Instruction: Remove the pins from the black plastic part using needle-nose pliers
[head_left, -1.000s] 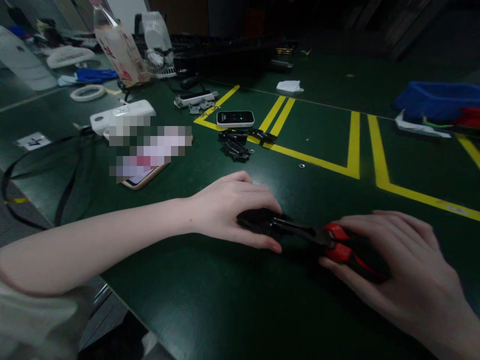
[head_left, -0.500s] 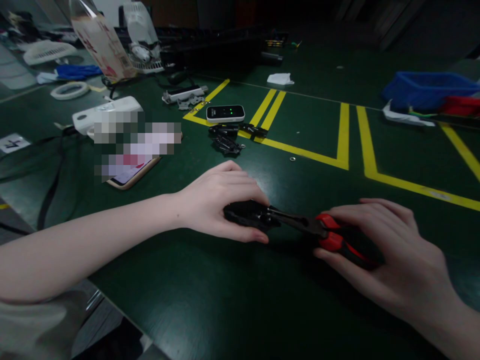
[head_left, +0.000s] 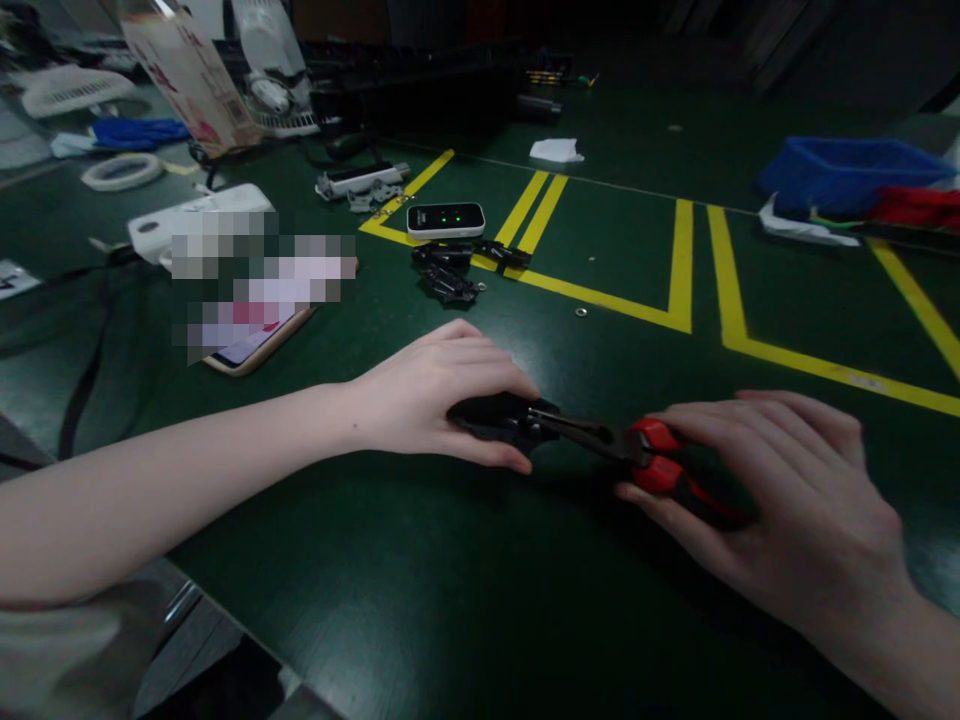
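Observation:
My left hand (head_left: 450, 395) is closed round a small black plastic part (head_left: 495, 420), thumb on the near side and fingers on the far side. In my right hand (head_left: 795, 490) are needle-nose pliers (head_left: 654, 455) with red and black handles. Their long dark jaws point left and reach the right end of the black part; whether the tips grip anything there I cannot make out. Beyond my left hand lie several black plastic pieces (head_left: 448, 275), with a small metal ring (head_left: 581, 312) to their right.
A phone (head_left: 262, 320) and a white device (head_left: 202, 220) lie at left on the green table (head_left: 360, 600). A white-edged black gadget (head_left: 445, 220) with green lights sits beyond the pieces. A blue bin (head_left: 847, 175) stands at far right, a bottle (head_left: 191, 80) at far left.
The pliers' jaws have shifted slightly left and up against the black part, and the handles look a little wider apart. The whole view has moved slightly.

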